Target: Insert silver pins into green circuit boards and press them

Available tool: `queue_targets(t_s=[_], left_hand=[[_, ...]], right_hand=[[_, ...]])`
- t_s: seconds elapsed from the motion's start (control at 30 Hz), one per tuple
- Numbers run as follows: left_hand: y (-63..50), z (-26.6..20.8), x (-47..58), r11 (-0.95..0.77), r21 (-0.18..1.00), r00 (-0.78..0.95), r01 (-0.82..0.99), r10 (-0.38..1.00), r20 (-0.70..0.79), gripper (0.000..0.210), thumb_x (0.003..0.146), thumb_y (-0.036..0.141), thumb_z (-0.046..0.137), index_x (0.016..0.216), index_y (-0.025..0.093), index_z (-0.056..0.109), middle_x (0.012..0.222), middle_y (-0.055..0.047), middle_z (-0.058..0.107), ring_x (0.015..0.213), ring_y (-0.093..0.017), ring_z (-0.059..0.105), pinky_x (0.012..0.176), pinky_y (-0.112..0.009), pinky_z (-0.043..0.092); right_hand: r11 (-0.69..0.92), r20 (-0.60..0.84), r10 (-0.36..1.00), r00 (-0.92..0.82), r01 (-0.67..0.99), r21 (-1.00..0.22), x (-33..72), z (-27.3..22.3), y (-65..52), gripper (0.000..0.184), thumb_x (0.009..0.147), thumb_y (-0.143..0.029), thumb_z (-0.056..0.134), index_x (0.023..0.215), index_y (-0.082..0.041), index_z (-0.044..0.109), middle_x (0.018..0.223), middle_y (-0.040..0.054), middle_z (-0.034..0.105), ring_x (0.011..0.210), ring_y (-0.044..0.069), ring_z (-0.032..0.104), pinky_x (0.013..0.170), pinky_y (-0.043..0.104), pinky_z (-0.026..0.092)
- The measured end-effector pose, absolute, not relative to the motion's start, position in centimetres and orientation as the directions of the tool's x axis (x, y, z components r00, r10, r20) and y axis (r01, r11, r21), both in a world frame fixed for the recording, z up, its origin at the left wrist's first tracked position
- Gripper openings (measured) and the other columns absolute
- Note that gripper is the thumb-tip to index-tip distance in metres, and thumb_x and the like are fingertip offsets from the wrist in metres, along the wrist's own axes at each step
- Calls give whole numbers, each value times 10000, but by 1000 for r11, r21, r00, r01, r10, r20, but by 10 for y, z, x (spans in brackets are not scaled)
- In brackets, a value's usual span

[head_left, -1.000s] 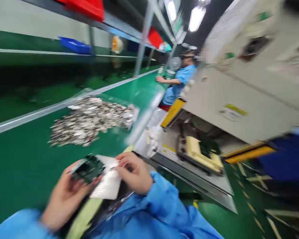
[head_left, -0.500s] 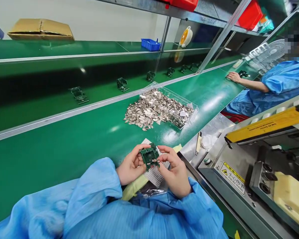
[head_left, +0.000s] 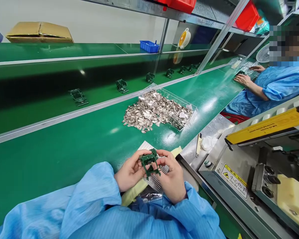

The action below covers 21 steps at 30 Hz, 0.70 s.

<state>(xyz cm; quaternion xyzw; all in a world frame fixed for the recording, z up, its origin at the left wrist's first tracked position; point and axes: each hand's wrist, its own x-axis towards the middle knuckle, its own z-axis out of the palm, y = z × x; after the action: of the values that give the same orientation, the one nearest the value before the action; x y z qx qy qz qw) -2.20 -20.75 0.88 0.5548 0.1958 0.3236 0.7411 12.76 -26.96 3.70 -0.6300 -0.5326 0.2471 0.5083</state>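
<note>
A dark green plastic frame (head_left: 149,161) with openings through its middle is held up close in front of me. My left hand (head_left: 130,171) grips its left side between thumb and fingers. On the other side my right hand (head_left: 173,177) is closed round its right edge, fingers at the top and inside. Whether the right fingers also hold a small part cannot be seen. Beneath the hands lies a silvery gridded sheet (head_left: 145,146) with yellow tape-like material (head_left: 134,192) beside it.
Beyond the hands, small metal pieces (head_left: 139,114) spill from a clear tray (head_left: 193,116). Several similar green frames (head_left: 121,85) stand on the belt behind the rail. At right are a machine (head_left: 235,181) with a hand-injury warning and a cutter (head_left: 198,145). A co-worker (head_left: 281,79) works farther right.
The green frame has been tilted in my hands, showing more of its depth, and my right fingers have shifted on it. The co-worker's hands have moved, and a second one now shows.
</note>
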Motion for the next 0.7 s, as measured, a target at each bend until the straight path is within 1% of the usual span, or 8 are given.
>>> queue_targets(t_s=[0.07,0.17,0.27,0.37,0.53,0.7], left_hand=[[-208,7,-22,141,962,702,-235,709,67,343,910,325,547,1218,215,445,883,-40,605,675,-103,593,626,-204,505],[-209,7,-23,90,979,673,-181,737,56,349,913,353,532,1212,199,439,833,-33,584,628,-107,578,594,-218,494],[-211,10,-23,69,989,639,-131,768,31,351,907,375,525,1193,187,447,771,-21,565,588,-116,569,544,-220,474],[-212,13,-22,72,991,609,-110,793,11,326,898,364,529,1163,188,461,740,-12,550,574,-122,557,515,-217,454],[-213,16,-21,85,993,575,-82,818,-23,295,876,324,544,1129,186,481,757,-16,546,575,-122,549,505,-214,439],[-214,18,-21,46,998,524,-48,852,-14,279,833,243,588,1098,186,520,757,-12,558,580,-114,530,535,-213,450]], right_hand=[[68,220,919,326,418,-906,125,36,-270,89,783,-207,636,695,-194,639,1019,86,617,928,211,601,745,317,485],[43,194,918,346,401,-915,122,35,-270,101,791,-212,632,694,-193,655,933,66,624,783,167,593,639,270,477],[28,154,919,363,328,-944,118,33,-270,115,804,-211,614,698,-191,654,879,56,616,770,162,589,630,259,487],[19,94,921,379,197,-980,114,32,-268,109,792,-233,630,692,-191,645,856,54,594,787,174,595,646,270,511],[5,-23,898,439,-62,-998,105,31,-265,121,702,-268,716,675,-208,614,754,24,607,709,170,583,622,277,508],[-18,-104,866,490,-177,-984,100,33,-261,160,625,-256,744,649,-212,592,663,7,611,616,153,545,563,261,473]])
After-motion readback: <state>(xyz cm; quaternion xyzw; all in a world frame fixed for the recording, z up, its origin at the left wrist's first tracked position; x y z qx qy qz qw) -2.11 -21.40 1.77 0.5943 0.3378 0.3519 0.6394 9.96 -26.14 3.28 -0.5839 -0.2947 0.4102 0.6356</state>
